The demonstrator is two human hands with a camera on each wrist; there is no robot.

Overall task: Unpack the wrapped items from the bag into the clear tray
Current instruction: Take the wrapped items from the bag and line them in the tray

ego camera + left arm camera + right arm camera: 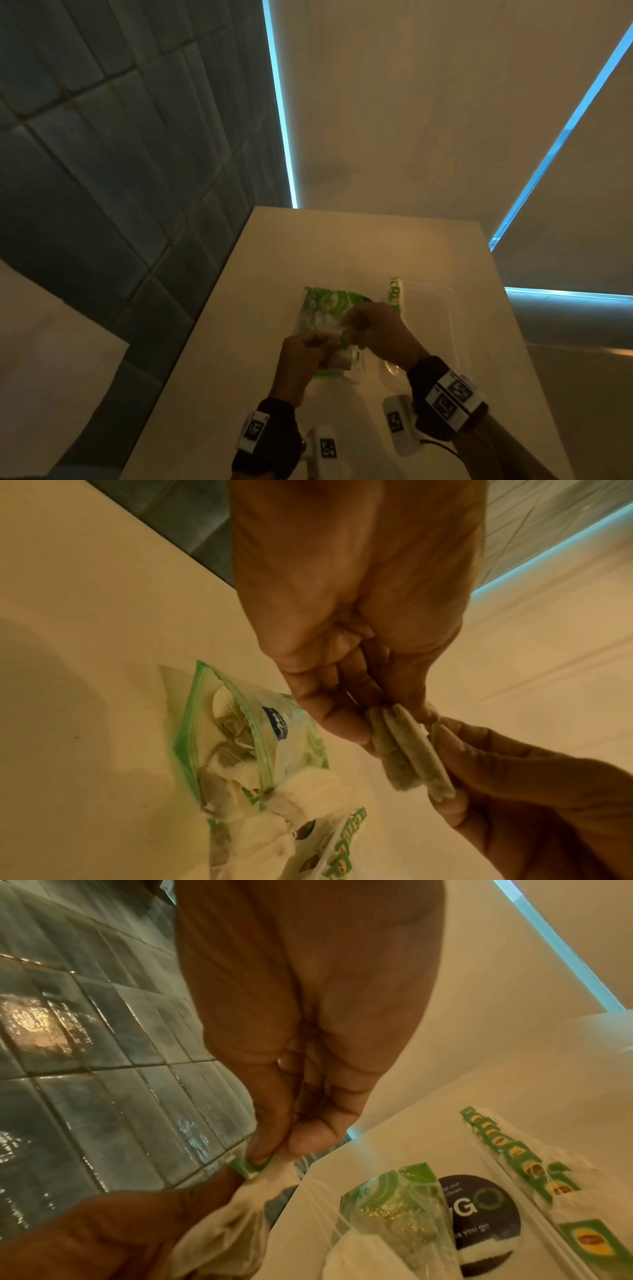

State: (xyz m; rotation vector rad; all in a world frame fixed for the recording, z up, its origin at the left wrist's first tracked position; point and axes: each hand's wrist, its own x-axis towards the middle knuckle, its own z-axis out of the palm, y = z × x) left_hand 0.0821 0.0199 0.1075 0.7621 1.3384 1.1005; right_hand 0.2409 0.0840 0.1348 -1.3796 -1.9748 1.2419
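A clear zip bag point(325, 311) with green print lies on the pale counter, and white tea bags point(240, 775) spill from its open mouth. Above it my left hand point(329, 346) pinches two flat wrapped tea bags point(404, 753) between thumb and fingers. My right hand point(349, 329) meets it and pinches a small green tag point(248, 1165) joined to those tea bags point(232, 1218). The clear tray point(445, 329) stands just right of the hands. A row of tea bags with green and yellow tags point(514, 1153) lies along its left side.
A dark round sticker point(479, 1213) shows under the bag on the counter point(260, 308). Dark tiled wall point(102, 171) runs along the left edge of the counter. A pale blind with blue light strips point(281, 102) hangs behind it.
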